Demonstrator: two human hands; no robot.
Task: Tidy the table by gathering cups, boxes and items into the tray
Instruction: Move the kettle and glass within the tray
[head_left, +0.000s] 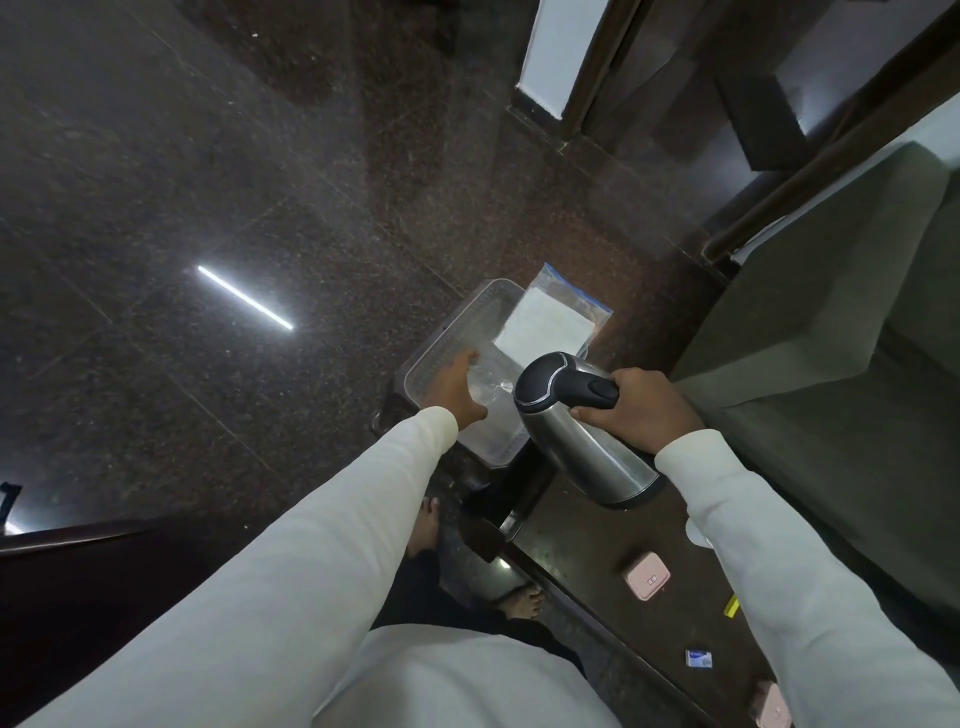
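Presently, the right hand (641, 410) is grasping the steel kettle (582, 436) by its black handle beside the clear plastic tray (457, 332), while the left hand (457, 389) is holding a clear cup (488, 384) inside it; lowering the kettle probably follows.

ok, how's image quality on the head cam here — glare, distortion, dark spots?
Head view: dim overall; a bright strip-light reflection glares off the polished floor; wide-angle lens bends and tilts straight edges; the clear tray and clear cup in the left hand are low-contrast, hard to outline; the kettle in the right hand shows sharp highlights.
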